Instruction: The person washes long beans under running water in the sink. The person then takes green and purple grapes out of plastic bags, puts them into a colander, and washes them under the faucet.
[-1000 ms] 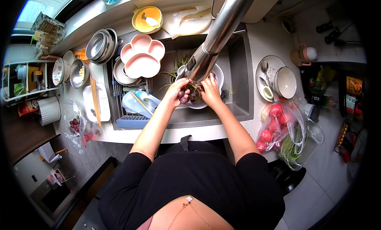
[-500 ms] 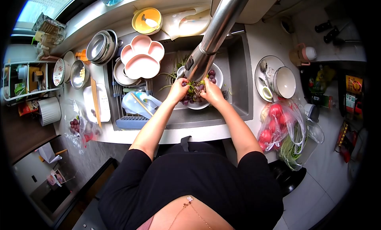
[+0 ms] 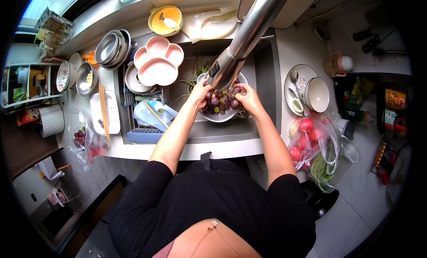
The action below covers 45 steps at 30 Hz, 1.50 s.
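Observation:
Dark red grapes [image 3: 222, 101] on their stems fill a white bowl [image 3: 219, 119] in the sink, under the metal faucet [image 3: 228, 69]. My left hand [image 3: 199, 94] is closed at the bowl's left side, its fingertips on the bunch. Across from it, my right hand [image 3: 250, 101] pinches the grapes at the right edge. The faucet hides the back of the bowl and part of the bunch. Green stalks [image 3: 190, 83] lie in the sink behind my left hand.
The steel sink [image 3: 262, 129] surrounds the bowl. A pink paw-shaped plate [image 3: 158, 71] sits on the dish rack [image 3: 149, 136]. Stacked metal bowls [image 3: 106, 49] stand at the left; a white bowl [image 3: 317, 94] and bagged tomatoes [image 3: 304, 138] are on the right counter.
The bunch in the bowl has turned, so more grapes and less green stem show. My right hand has moved slightly right and the hands are farther apart.

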Available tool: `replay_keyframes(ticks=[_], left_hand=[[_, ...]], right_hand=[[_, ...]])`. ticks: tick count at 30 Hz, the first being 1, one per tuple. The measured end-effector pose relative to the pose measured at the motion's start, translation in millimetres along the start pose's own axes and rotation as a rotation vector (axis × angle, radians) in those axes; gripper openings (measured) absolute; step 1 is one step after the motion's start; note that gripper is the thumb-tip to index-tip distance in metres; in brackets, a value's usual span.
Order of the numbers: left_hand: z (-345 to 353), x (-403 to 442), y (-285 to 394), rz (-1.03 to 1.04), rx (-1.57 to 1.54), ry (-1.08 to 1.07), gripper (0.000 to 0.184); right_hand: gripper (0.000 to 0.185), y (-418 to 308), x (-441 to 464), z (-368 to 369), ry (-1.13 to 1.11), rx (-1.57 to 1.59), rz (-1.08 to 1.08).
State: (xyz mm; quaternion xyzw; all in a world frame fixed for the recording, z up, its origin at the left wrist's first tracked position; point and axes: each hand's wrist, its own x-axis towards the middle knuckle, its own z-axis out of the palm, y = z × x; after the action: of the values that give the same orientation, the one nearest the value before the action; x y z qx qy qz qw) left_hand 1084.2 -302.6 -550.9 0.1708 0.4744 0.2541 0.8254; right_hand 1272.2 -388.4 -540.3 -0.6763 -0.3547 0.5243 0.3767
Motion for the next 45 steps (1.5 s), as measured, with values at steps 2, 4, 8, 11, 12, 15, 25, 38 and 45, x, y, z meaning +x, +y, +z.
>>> replay_keyframes(ticks=[2,4,8,11,12,15,25,38,45], left_hand=[[-19,24,-11,-0.002,-0.246,-0.020,0.018],[-23,27,-12,0.017,-0.271,0.005,0.019],[-27,28,-25,0.017,-0.091,0.043,0.027],[-35,32,-35,0.028,0.299,0.081,0.034],[-36,32,-37,0.040,0.463,0.095,0.036],[0,-7,-16,0.189,0.609,0.007,0.041],[26,-13,-46,0.470,0.040,0.083,0.044],[-2,-21,-28,0.239,-0.310,0.159,0.015],[-20,-26,-2,0.261,-0.315,0.078,0.014]], right_hand=[[0.034,5,8,7,0.064,0.248,0.077],[0.032,5,11,11,0.049,0.500,0.142],[0.030,-3,3,12,-0.025,0.607,0.170],[0.030,-15,-8,6,-0.096,0.716,0.153],[0.030,-21,-12,5,-0.102,0.744,0.153],[0.035,-9,-8,6,-0.118,0.776,0.087],[0.030,12,-16,51,-0.073,0.172,-0.053],[0.015,-6,-40,71,-0.079,0.526,0.087],[0.019,20,-36,51,0.282,0.539,0.234]])
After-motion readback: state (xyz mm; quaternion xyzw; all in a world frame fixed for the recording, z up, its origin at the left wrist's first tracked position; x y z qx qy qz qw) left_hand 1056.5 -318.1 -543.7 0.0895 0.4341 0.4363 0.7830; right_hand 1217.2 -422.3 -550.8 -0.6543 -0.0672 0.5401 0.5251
